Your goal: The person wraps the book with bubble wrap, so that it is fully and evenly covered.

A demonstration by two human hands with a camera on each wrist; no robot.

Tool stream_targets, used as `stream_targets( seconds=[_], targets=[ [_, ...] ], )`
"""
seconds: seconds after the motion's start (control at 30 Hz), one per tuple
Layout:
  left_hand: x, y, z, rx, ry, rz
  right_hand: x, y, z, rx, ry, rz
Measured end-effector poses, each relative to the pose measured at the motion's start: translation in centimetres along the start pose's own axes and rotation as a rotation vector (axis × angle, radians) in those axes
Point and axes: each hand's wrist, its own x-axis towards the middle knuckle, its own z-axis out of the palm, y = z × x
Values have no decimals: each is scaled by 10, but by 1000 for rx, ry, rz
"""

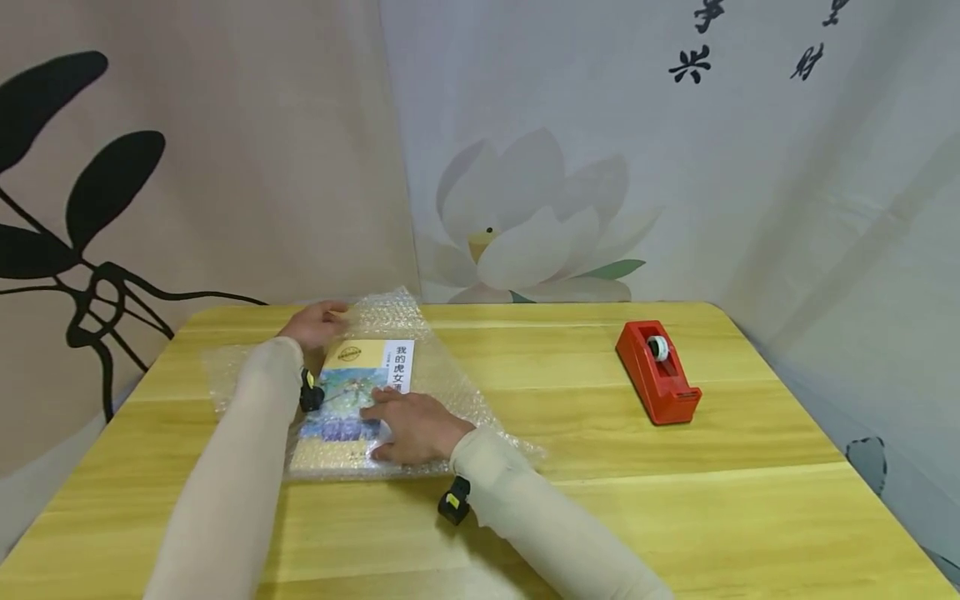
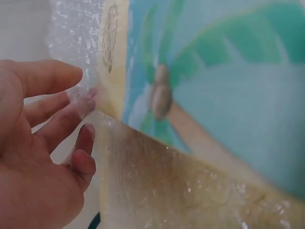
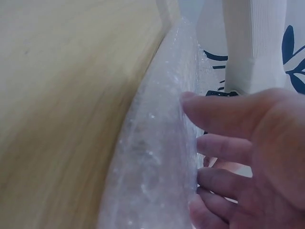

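A book (image 1: 352, 387) with a yellow and blue illustrated cover lies on a sheet of bubble wrap (image 1: 450, 392). My left hand (image 1: 313, 325) is at the book's upper left corner. In the left wrist view its fingertips (image 2: 88, 102) show through the edge of the wrap, with the thumb apart from them. My right hand (image 1: 420, 425) rests on the book's lower right part, fingers spread. From the right wrist, the fingers of this hand (image 3: 228, 157) touch the wrapped side. Whether wrap also covers the book's front is hard to tell in the head view.
A red tape dispenser (image 1: 660, 375) with a white roll stands toward the right of the wooden table (image 1: 600, 517). A loose end of wrap (image 1: 223, 371) extends left of the left forearm. Behind the table hangs a pale printed cloth (image 1: 525, 83).
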Motion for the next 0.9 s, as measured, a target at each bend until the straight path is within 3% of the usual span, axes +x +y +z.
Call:
stream_targets(
  seconds=[0.37, 0.73, 0.9],
  targets=[
    [-13, 14, 2, 119, 67, 23, 2, -1, 3, -8, -11, 3],
    [-40, 30, 1, 261, 125, 143, 1, -2, -2, -28, -7, -16],
    [-53, 36, 6, 347, 119, 198, 0, -2, -2, -28, -16, -14]
  ],
)
